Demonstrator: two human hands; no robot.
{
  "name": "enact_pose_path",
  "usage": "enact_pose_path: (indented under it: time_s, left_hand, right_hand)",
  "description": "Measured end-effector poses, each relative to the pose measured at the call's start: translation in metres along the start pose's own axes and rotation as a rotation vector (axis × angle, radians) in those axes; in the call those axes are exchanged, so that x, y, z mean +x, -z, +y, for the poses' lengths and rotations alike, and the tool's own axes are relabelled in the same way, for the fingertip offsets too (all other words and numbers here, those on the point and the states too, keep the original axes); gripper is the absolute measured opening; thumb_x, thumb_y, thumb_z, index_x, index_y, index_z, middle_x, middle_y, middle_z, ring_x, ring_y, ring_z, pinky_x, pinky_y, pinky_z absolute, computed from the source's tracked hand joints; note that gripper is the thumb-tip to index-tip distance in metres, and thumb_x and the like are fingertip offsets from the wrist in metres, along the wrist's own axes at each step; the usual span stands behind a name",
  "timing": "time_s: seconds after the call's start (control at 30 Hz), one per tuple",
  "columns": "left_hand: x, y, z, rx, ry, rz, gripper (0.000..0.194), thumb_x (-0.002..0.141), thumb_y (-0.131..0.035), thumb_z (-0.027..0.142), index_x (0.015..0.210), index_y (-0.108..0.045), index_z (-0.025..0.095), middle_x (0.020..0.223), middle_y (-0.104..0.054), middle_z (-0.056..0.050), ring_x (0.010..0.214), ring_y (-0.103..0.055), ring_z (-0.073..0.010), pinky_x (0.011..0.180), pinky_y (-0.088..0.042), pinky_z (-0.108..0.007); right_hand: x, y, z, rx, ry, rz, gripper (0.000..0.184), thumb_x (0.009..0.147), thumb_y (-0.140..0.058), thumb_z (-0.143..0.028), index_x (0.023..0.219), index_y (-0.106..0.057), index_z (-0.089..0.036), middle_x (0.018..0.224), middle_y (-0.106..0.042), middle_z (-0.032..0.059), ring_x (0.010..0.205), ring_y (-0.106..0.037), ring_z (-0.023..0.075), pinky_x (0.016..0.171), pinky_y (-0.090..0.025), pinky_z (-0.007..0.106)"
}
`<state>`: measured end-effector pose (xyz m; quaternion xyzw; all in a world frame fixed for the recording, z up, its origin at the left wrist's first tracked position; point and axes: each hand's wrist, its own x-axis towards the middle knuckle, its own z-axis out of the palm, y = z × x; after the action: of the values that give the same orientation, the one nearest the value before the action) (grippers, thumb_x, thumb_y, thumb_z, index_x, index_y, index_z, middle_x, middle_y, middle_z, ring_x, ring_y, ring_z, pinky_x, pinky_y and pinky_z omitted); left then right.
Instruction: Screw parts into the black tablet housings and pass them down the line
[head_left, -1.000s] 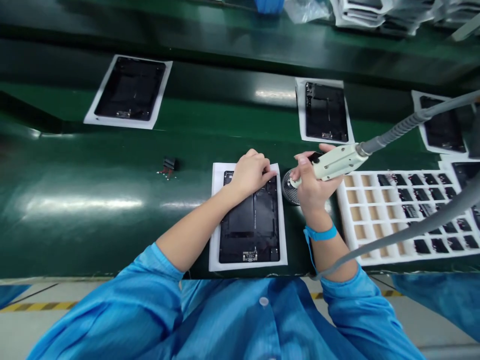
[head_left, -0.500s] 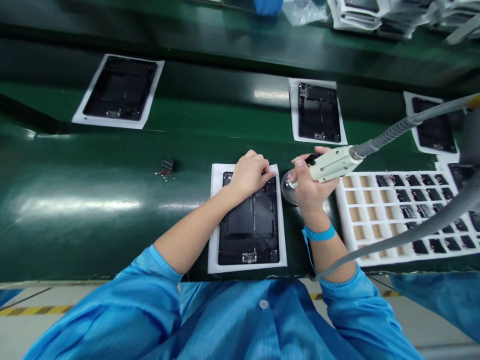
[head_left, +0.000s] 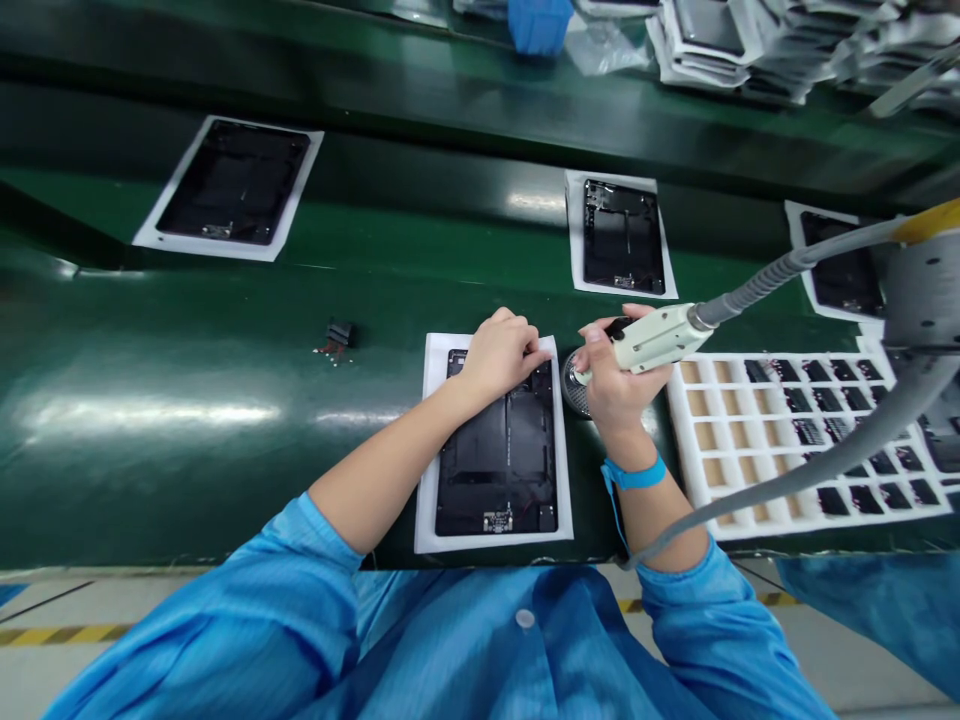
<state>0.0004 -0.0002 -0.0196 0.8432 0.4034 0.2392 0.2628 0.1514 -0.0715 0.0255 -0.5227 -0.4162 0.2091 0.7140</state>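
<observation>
An opened tablet [head_left: 480, 460] with its black inside facing up lies on a white sheet [head_left: 427, 500] in front of me. My left hand [head_left: 501, 355] rests over the tablet's upper edge, fingers curled together; whatever they pinch is hidden under them. My right hand [head_left: 622, 385] is wrapped round a pale green electric screwdriver [head_left: 656, 337], held tilted, its cord running off to the upper right. The tool's front end is over a round metal dish [head_left: 576, 392] right of the tablet; the dish's contents are too small to make out.
A white divided tray [head_left: 694, 480] at the right holds several small black parts. Two loose black parts [head_left: 339, 332] with red wires lie left. More opened tablets [head_left: 232, 185] lie on sheets farther back. A blue bin [head_left: 538, 25] and stacked wrapped panels [head_left: 712, 40] are at the top.
The view has shifted slightly, showing more of the back shelf. Both hands hold nearly the same places, with the screwdriver still at the metal dish.
</observation>
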Motion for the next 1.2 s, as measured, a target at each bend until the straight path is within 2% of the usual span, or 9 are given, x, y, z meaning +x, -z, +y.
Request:
enact_pose_path:
  time_s: [0.43,0.77,1.03,1.2]
  left_hand:
    - [0.0,0.001,0.001,0.008,0.005,-0.012,0.032,0.098,-0.095,0.031,0.077,-0.073,0.023,0.086,-0.074,-0.006,0.101,-0.063,-0.0293,0.084,-0.048,-0.042]
    - [0.0,0.001,0.001,0.026,-0.001,-0.012,0.031,0.1,-0.094,0.033,0.078,-0.073,0.022,0.089,-0.076,-0.007,0.103,-0.064,-0.0296,0.085,-0.049,-0.042]
    - [0.0,0.002,0.002,0.015,-0.006,-0.023,0.029,0.1,-0.092,0.033,0.08,-0.076,0.022,0.089,-0.075,-0.007,0.103,-0.063,-0.0299,0.086,-0.049,-0.042]
    - [0.002,0.002,0.003,0.016,-0.003,-0.039,0.028,0.1,-0.092,0.033,0.08,-0.077,0.022,0.09,-0.075,-0.008,0.102,-0.062,-0.0306,0.087,-0.049,-0.043]
  right_hand:
    - [-0.001,-0.001,-0.002,0.024,0.01,-0.013,0.044,0.089,-0.094,-0.041,0.118,-0.064,-0.027,0.084,-0.078,-0.0081,0.046,-0.06,0.0075,0.049,-0.055,0.026]
    - [0.0,-0.004,-0.004,0.046,-0.011,0.003,0.043,0.085,-0.094,-0.035,0.115,-0.064,-0.026,0.081,-0.077,-0.0089,0.044,-0.059,0.0083,0.048,-0.054,0.027]
    - [0.006,-0.002,-0.016,0.012,0.004,0.031,0.048,0.085,-0.095,-0.046,0.116,-0.063,-0.028,0.084,-0.077,-0.0075,0.045,-0.058,0.0087,0.048,-0.055,0.029]
    - [0.018,-0.016,-0.016,0.043,0.059,0.071,0.05,0.087,-0.093,-0.048,0.121,-0.062,-0.029,0.089,-0.077,-0.0063,0.046,-0.055,0.0067,0.049,-0.054,0.028]
